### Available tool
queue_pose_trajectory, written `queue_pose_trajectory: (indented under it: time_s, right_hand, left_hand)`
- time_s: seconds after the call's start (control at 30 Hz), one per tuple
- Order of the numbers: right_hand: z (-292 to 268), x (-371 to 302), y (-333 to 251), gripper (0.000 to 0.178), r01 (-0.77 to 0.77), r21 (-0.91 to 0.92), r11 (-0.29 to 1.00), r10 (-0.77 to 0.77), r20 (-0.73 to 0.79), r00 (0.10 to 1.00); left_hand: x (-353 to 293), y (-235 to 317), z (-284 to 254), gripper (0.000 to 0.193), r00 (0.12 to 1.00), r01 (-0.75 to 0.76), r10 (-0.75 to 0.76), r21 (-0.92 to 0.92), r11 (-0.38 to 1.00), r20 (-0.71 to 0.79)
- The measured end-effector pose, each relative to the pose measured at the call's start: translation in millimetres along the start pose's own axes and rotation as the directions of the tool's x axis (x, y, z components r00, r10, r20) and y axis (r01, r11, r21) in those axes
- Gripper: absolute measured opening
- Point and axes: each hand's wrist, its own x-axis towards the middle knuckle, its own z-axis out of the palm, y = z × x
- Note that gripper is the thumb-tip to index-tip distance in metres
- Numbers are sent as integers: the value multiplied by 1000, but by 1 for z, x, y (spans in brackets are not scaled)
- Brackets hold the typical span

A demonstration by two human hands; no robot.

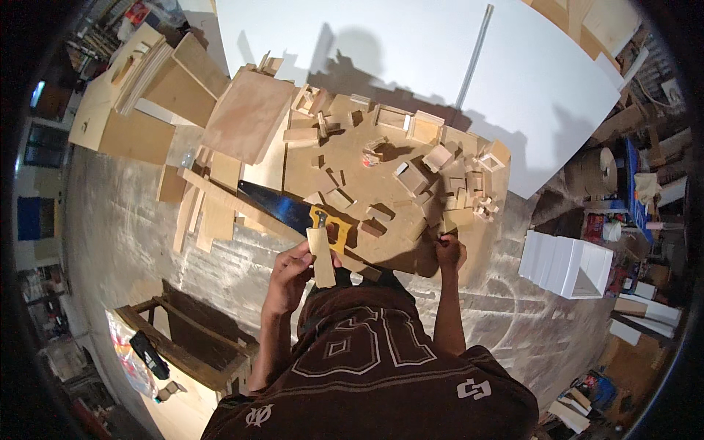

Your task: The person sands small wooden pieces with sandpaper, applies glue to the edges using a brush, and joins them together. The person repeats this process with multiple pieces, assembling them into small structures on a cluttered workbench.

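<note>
My left hand (288, 273) grips a short, flat strip of pale wood (320, 257), held upright in front of my shirt. Just beyond it lies a handsaw with a blue blade (275, 207) and a yellow handle (340, 232), partly covered by the strip. My right hand (450, 254) is at the near right edge of the brown work board (345, 158), its fingers curled together. Something small and dark shows at those fingertips, too small to name. Close to that hand sits a square wooden block (458, 219) among other small wooden pieces.
Small wooden boxes (411, 178) and offcuts are scattered over the board. Long wooden strips (196, 209) and a plywood panel (247, 116) lie to the left. A large white sheet (418, 51) stands behind; a white cabinet (565, 264) is at right, a wooden bench (183, 337) at lower left.
</note>
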Motion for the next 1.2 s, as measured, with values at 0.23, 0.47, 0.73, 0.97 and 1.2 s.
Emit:
queue_pose_trajectory:
  time_s: [0.23,0.47,0.73,0.97,1.2]
  right_hand:
    - [-11,50,-134,22,84,264,961,-75,-45,996]
    - [57,130,-271,24,493,220,842,-511,30,859]
    - [96,148,-277,16,481,22,876,-479,150,865]
    - [105,148,-276,23,440,-38,897,-436,92,895]
    - [97,148,-284,28,338,29,941,-339,111,934]
  left_hand:
    - [-3,-16,-24,74,996,-5,8,36,999,-84]
    - [7,-26,-46,65,997,80,-81,-68,994,-10]
    - [41,-33,-58,58,996,83,-81,79,993,-24]
    - [86,-28,-70,52,997,76,-77,-47,996,-17]
    - [95,-20,-89,49,997,69,-70,-41,997,-23]
